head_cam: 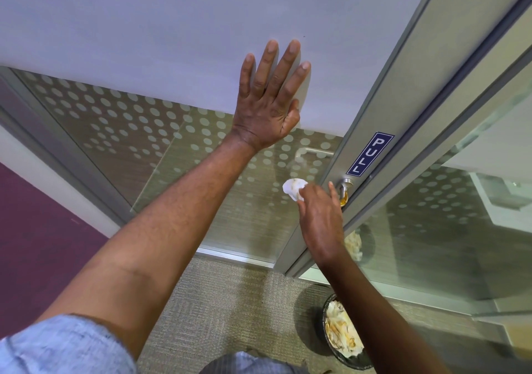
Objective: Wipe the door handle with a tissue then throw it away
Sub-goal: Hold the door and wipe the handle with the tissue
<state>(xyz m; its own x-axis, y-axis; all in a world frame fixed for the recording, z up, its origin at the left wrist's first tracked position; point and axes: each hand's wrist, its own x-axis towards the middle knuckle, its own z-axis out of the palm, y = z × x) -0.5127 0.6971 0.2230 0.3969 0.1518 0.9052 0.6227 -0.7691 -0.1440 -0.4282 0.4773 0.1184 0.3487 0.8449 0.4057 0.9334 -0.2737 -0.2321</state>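
My left hand (269, 97) lies flat, fingers spread, on the frosted band of the glass door (144, 22). My right hand (321, 218) holds a crumpled white tissue (293, 188) at the silver door handle (344, 188), whose lever is mostly hidden under the hand; only its base on the metal door frame shows. A black mesh bin (345, 339) stands on the carpet below my right forearm, to the right of the door.
A blue PULL sticker (370, 153) sits on the metal door frame above the handle. The bin holds several crumpled tissues. A dotted glass panel fills the lower door, and another glass pane runs to the right. A purple wall is at left.
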